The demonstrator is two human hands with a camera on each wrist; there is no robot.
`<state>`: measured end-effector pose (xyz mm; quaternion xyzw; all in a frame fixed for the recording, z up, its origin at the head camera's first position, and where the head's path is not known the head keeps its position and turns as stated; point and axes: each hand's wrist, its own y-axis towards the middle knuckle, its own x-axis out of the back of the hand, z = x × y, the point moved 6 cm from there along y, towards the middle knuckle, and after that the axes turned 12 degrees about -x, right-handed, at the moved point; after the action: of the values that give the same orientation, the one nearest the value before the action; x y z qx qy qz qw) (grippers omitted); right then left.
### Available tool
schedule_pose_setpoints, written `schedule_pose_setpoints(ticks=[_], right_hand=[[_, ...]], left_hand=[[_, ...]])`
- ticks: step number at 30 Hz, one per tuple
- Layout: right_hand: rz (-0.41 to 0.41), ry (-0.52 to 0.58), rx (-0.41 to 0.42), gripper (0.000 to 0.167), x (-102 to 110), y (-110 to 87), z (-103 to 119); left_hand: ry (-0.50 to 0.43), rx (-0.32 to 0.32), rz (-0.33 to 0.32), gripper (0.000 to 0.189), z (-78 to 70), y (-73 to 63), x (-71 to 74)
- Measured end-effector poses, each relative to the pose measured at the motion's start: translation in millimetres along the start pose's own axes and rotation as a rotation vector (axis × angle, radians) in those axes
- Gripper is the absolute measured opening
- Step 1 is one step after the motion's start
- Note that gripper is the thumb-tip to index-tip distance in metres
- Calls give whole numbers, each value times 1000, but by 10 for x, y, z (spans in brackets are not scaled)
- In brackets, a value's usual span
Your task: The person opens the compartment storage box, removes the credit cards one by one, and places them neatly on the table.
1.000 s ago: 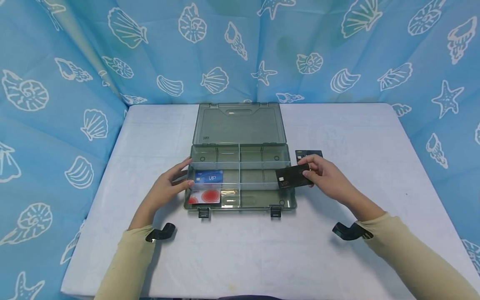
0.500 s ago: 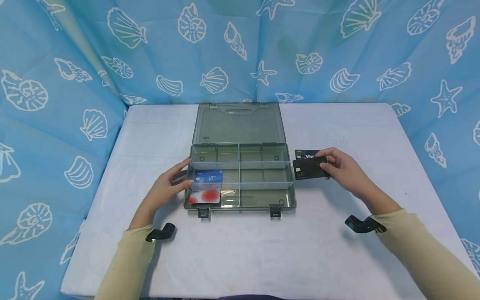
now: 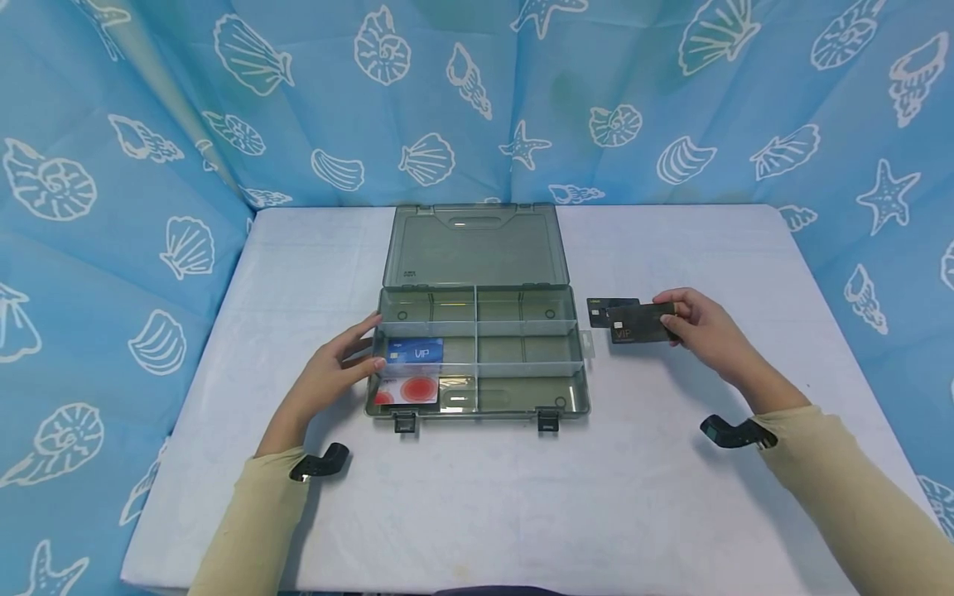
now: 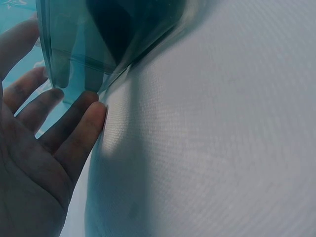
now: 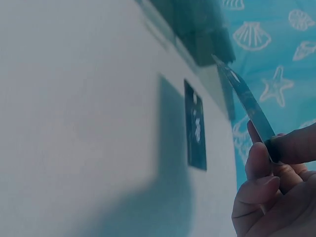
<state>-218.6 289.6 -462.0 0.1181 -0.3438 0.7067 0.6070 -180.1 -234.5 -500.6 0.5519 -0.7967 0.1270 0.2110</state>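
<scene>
The right hand [image 3: 703, 329] pinches a rectangular black card [image 3: 639, 324]. The left hand [image 3: 331, 368] — spread — touches a smoky plastic box [image 3: 525, 349] at its left edge.

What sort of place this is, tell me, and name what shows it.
Probably a small booth set up for recording. Blue shell-print fabric walls in three sides of a white-covered table, and black devices, likely the wrist cameras, stick out from the sleeves.
</scene>
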Motion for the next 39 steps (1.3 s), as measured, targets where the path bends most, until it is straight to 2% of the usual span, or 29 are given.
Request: schedule_pose_setpoints(ticks=[17,22,25,31,35,39], right_hand=[[-103,7,-137,39,285,371,-534],[-119,1,-157,42,322,414,-603],[-136,-38,-152,43,325,427,-601],[-201,-207,-131,47,310,466,-596],[-217,-234,-124,53,292,470,-592],[-252,-270,-112,51,272,477,-595]], left_hand=[[3,22,2,76,-10,0,3],[7,20,4,77,-3,3,-1],[6,17,3,76,-6,6,-10],[-2,14,-2,75,-6,4,-15],[-2,10,-3,75,-6,4,-13],[2,11,-3,75,-7,2,-7]])
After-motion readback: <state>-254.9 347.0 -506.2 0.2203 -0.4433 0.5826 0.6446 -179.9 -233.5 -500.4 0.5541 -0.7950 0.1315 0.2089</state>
